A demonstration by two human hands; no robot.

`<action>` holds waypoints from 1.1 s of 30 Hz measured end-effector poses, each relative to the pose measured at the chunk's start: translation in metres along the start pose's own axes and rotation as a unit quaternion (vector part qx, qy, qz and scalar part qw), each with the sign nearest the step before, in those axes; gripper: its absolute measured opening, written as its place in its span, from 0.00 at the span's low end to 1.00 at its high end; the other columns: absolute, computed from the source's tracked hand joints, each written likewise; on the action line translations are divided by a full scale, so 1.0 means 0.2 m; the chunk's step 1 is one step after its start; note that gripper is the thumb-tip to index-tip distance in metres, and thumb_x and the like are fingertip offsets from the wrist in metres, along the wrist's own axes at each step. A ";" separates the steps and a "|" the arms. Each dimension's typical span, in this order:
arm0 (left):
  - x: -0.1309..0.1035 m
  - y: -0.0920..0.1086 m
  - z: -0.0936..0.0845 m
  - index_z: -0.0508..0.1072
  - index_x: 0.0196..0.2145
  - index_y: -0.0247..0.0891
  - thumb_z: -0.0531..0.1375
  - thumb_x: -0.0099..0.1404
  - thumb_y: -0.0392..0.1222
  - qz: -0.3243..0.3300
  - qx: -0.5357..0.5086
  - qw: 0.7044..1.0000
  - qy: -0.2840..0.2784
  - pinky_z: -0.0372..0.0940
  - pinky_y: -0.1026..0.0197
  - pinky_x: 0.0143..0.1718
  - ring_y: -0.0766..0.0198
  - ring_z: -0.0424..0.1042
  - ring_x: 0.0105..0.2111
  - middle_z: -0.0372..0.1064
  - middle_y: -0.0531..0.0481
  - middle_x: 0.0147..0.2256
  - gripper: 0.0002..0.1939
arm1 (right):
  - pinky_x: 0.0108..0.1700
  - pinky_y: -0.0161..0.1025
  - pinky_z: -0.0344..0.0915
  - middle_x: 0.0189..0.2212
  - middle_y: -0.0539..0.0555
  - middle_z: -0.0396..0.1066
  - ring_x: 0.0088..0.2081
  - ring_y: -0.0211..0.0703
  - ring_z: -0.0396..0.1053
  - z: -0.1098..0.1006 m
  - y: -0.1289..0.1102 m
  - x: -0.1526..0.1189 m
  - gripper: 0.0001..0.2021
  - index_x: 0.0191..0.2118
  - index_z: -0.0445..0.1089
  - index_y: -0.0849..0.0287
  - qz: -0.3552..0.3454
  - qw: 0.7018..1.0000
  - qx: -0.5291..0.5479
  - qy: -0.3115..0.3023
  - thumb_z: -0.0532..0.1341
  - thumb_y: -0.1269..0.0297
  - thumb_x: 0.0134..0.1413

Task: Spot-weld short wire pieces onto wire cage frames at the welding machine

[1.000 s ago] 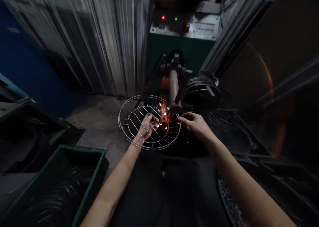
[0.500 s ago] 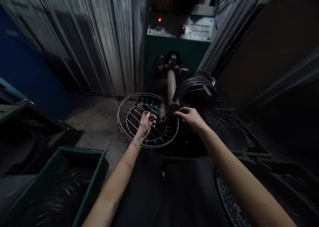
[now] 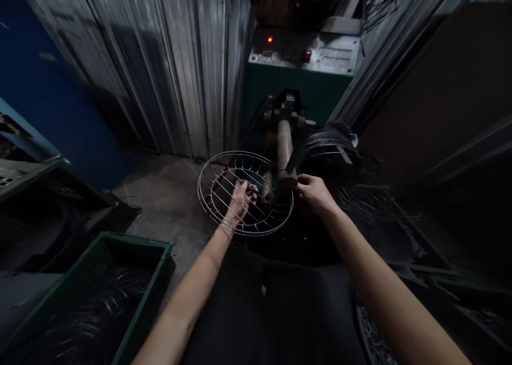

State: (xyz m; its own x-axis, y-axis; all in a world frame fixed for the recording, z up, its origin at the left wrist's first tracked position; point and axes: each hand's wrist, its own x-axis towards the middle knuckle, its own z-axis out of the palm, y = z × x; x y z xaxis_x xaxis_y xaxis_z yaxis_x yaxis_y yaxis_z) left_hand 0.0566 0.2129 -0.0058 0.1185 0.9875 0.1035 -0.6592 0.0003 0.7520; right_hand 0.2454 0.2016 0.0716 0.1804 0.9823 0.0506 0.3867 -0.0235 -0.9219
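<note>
I have the left hand (image 3: 241,198) closed on the crossbars of a circular wire frame (image 3: 253,233), which hangs tilted in front of a machine in a dim workshop. At the frame's right edge I hold the right hand (image 3: 316,192), its thumb and forefinger just beside the lower end of a metal cylinder (image 3: 285,143); from where I watch, I cannot tell whether they grip anything. The cylinder juts from the machine's green front (image 3: 258,93), below a worn control panel (image 3: 330,55) where one red light (image 3: 270,39) glows. Right of the cylinder, I make out a bundle of thin wire (image 3: 330,140). Dark cloth (image 3: 304,301) covers the lap below. To the left, a green crate (image 3: 149,290) of dark, curved pieces (image 3: 96,311), too shadowed to identify, sits near bare floor (image 3: 160,199), with a corrugated metal wall (image 3: 160,66) and a blue panel (image 3: 52,87) beyond.
</note>
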 end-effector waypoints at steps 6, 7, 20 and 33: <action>-0.02 0.03 -0.03 0.58 0.33 0.39 0.63 0.58 0.50 -0.022 -0.002 1.000 -0.022 0.61 0.69 0.23 0.71 0.68 0.23 0.68 0.54 0.29 0.18 | 0.25 0.34 0.58 0.23 0.53 0.71 0.24 0.37 0.63 -0.05 0.00 -0.04 0.24 0.32 0.74 0.63 -0.017 0.999 -0.030 0.017 0.68 0.45 0.36; -0.03 0.03 -0.03 0.59 0.34 0.39 0.63 0.58 0.49 -0.016 0.000 1.000 -0.019 0.61 0.69 0.24 0.71 0.68 0.24 0.69 0.54 0.30 0.17 | 0.25 0.34 0.58 0.24 0.53 0.71 0.24 0.37 0.62 -0.07 -0.01 -0.07 0.24 0.33 0.74 0.62 -0.020 0.999 -0.032 0.024 0.67 0.44 0.37; -0.03 -0.02 -0.01 0.59 0.35 0.41 0.57 0.62 0.48 0.067 0.034 0.995 0.059 0.62 0.67 0.26 0.71 0.66 0.25 0.66 0.54 0.30 0.12 | 0.22 0.34 0.55 0.21 0.51 0.68 0.21 0.36 0.60 -0.07 0.02 -0.22 0.24 0.34 0.74 0.61 -0.006 0.998 -0.064 -0.011 0.65 0.42 0.40; -0.04 -0.05 0.03 0.59 0.33 0.41 0.52 0.66 0.47 0.089 0.019 0.989 0.113 0.63 0.65 0.28 0.70 0.65 0.24 0.65 0.53 0.30 0.08 | 0.22 0.34 0.53 0.21 0.49 0.65 0.20 0.34 0.55 -0.09 -0.01 -0.29 0.24 0.35 0.73 0.61 0.029 0.998 -0.039 -0.040 0.64 0.42 0.41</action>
State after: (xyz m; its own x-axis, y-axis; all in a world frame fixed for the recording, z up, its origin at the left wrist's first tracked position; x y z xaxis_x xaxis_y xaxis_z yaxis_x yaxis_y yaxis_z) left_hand 0.0672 0.2035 -0.0095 -0.1690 0.9814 0.0905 -0.6257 -0.1778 0.7595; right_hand 0.2505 0.1409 0.0785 0.1336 0.9904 -0.0363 0.4469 -0.0929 -0.8898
